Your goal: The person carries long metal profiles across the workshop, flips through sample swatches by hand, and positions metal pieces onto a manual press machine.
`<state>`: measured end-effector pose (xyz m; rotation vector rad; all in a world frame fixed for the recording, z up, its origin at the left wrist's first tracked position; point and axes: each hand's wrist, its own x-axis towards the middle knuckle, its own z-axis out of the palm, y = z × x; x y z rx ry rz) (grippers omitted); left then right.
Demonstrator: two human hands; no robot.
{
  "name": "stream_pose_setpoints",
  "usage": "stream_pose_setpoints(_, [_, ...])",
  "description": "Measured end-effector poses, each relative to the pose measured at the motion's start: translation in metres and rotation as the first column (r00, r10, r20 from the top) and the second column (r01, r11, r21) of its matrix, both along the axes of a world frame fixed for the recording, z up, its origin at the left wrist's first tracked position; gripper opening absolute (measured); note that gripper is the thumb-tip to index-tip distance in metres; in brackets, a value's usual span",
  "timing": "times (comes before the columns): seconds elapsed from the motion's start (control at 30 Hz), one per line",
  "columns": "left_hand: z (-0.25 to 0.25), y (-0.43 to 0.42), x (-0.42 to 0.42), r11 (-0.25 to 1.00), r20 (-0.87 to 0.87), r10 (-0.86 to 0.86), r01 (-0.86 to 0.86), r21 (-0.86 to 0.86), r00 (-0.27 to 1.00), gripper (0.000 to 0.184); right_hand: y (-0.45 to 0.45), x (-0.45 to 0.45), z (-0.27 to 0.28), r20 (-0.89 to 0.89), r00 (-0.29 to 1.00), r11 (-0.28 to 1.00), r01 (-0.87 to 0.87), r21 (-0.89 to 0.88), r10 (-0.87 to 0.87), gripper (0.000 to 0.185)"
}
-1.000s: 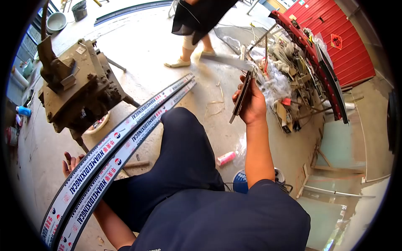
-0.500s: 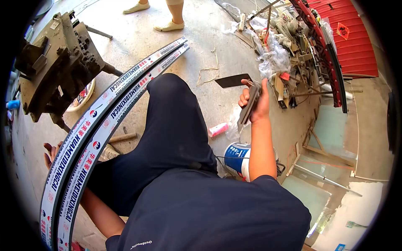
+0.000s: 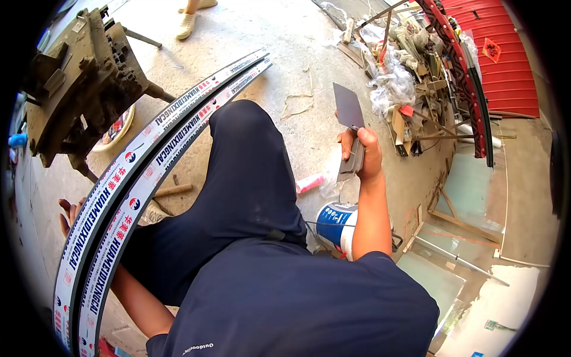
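Note:
My right hand point(image 3: 370, 152) is closed round a stack of thin grey sample cards point(image 3: 352, 159). One flat card point(image 3: 348, 107) is fanned out above the rest, joined at a corner. Two long white-filmed profile strips point(image 3: 128, 223), printed HUAMEIDIXINGCAI, stand side by side along my left side and look bowed through the lens. My left forearm passes behind them. Beyond their far side shows my left hand point(image 3: 70, 215), fingers apart, nothing seen in it; the strips cover the wrist.
A dirty metal machine point(image 3: 89, 89) on legs stands upper left. A hammer point(image 3: 173, 190) lies by my foot. Near my right elbow is a blue-and-white bucket point(image 3: 336, 223). A scrap heap point(image 3: 416, 83) lies upper right. Another person's foot point(image 3: 186, 25) is at the top.
The loose card has swung from pointing left to pointing up, and my right hand has turned the stack. The other person's feet have shifted up and left out of view partly.

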<state>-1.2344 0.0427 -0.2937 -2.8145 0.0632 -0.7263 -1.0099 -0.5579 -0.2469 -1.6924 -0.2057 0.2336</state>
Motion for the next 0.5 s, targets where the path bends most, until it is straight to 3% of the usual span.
stream_pose_setpoints(0.03, [0.000, -0.001, 0.000, 1.000, -0.017, 0.011, -0.012, -0.017, 1.000, 0.043, 0.004, -0.002, 0.005, 0.014, 1.000, 1.000, 0.015, -0.027, -0.014, 0.045])
stream_pose_setpoints(0.13, [-0.002, -0.001, -0.001, 0.999, -0.046, 0.042, -0.043, -0.034, 0.998, 0.040, 0.014, -0.013, 0.014, 0.007, 1.000, 0.995, 0.014, -0.102, -0.013, 0.036])
stream_pose_setpoints(0.23, [0.001, -0.005, 0.001, 0.999, -0.041, 0.053, -0.053, -0.003, 0.998, 0.041, 0.027, -0.018, 0.023, -0.038, 0.999, 0.975, -0.001, -0.222, -0.008, 0.041])
stream_pose_setpoints(0.5, [0.003, -0.008, 0.003, 0.998, -0.068, 0.055, -0.058, -0.036, 0.996, 0.042, 0.030, -0.014, 0.019, -0.011, 0.999, 0.978, -0.042, -0.206, 0.040, 0.033])
